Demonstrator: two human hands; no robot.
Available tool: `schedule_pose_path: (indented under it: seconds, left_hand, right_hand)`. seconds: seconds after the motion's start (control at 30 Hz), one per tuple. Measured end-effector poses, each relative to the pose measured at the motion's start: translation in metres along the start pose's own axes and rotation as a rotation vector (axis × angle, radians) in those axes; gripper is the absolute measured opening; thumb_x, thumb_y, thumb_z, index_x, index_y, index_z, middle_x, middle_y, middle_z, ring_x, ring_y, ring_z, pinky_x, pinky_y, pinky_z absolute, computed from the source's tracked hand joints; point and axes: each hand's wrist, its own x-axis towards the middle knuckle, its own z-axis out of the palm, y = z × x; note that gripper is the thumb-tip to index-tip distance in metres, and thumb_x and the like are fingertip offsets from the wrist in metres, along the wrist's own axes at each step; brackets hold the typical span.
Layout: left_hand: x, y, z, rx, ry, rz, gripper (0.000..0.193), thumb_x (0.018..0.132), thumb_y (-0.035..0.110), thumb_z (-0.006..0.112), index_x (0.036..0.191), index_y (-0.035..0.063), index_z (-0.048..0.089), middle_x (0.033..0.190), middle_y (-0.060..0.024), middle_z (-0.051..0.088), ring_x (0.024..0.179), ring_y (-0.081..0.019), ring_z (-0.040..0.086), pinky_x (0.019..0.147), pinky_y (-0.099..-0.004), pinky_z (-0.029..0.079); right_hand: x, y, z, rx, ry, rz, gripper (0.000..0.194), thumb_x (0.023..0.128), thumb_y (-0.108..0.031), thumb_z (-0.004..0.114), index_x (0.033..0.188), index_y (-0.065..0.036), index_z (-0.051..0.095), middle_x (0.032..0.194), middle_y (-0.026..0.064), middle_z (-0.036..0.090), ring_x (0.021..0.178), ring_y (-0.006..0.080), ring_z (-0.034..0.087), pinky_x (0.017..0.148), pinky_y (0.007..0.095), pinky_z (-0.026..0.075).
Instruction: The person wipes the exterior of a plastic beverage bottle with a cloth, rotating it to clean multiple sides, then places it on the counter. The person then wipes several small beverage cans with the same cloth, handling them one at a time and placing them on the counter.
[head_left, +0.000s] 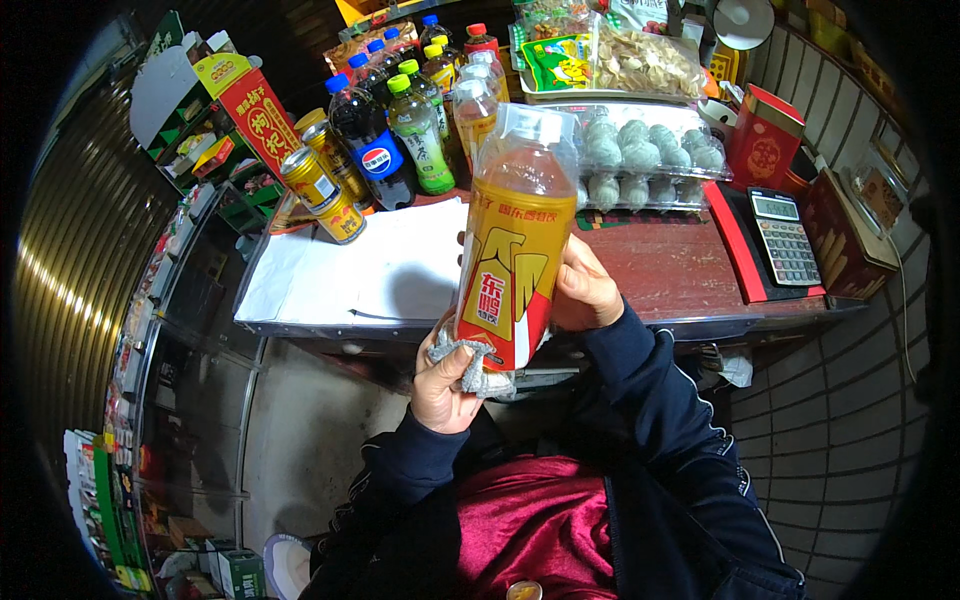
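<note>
Close before me I hold a large plastic drink bottle (517, 247) with a yellow and red label and a clear cap cover, tilted slightly. My left hand (442, 390) grips its base through a grey cloth (480, 371). Around the bottle's right side curls my right hand (589, 289), its fingers partly hidden behind it. Under the bottle, white paper sheets (375, 262) lie on the red wooden table (652, 259). Behind stand a Pepsi bottle (375, 150), a green-capped tea bottle (420, 139), and gold drink cans (319, 187).
Clear plastic cartons of greenish eggs (645, 154) sit at the table's back, below bagged dry goods (645, 60). A calculator (784, 236) rests on a black and red folder (724, 232) at right, near a red box (765, 139). A glass display case (195, 375) stands left.
</note>
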Motion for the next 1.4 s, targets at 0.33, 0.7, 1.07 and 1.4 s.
schedule_pose_path:
  seconds: [0.33, 0.7, 1.07, 1.4]
  left_hand:
    - [0.004, -0.003, -0.006, -0.065, 0.086, -0.099, 0.046, 0.090, 0.004, 0.057, 0.133, -0.0015, 0.043, 0.124, -0.0118, 0.057, 0.115, -0.0235, 0.055, 0.104, -0.0397, 0.041]
    - [0.002, 0.000, -0.016, -0.086, 0.013, -0.123, 0.046, 0.090, 0.006, 0.057, 0.133, -0.0024, 0.042, 0.126, -0.0123, 0.056, 0.117, -0.0231, 0.054, 0.102, -0.0377, 0.042]
    - [0.010, 0.023, 0.030, 0.547, 0.165, 0.678, 0.066, 0.081, 0.019, 0.059, 0.138, -0.0021, 0.033, 0.132, -0.0197, 0.044, 0.120, -0.0307, 0.048, 0.104, -0.0422, 0.038]
    - [0.036, 0.051, 0.067, 1.721, -0.296, 1.047, 0.051, 0.080, 0.022, 0.064, 0.123, -0.0056, 0.055, 0.131, -0.0247, 0.050, 0.123, -0.0424, 0.046, 0.104, -0.0485, 0.037]
  right_hand:
    - [-0.002, 0.009, -0.008, -0.083, 0.026, 0.036, 0.092, 0.068, -0.025, 0.080, 0.141, 0.002, 0.032, 0.136, 0.0141, 0.048, 0.125, 0.0235, 0.046, 0.107, 0.0361, 0.032]
    - [-0.001, 0.015, 0.002, -0.069, 0.022, 0.018, 0.098, 0.066, -0.031, 0.082, 0.143, 0.000, 0.029, 0.134, 0.0124, 0.048, 0.123, 0.0217, 0.047, 0.105, 0.0352, 0.035]
    - [-0.003, 0.023, 0.011, -0.269, 0.217, -0.095, 0.087, 0.079, -0.037, 0.074, 0.143, 0.001, 0.028, 0.134, 0.0123, 0.047, 0.123, 0.0202, 0.046, 0.105, 0.0350, 0.035]
    - [-0.005, 0.039, 0.030, -0.281, 0.208, -0.117, 0.065, 0.100, -0.043, 0.042, 0.143, 0.003, 0.027, 0.139, 0.0136, 0.043, 0.130, 0.0196, 0.039, 0.109, 0.0330, 0.030]
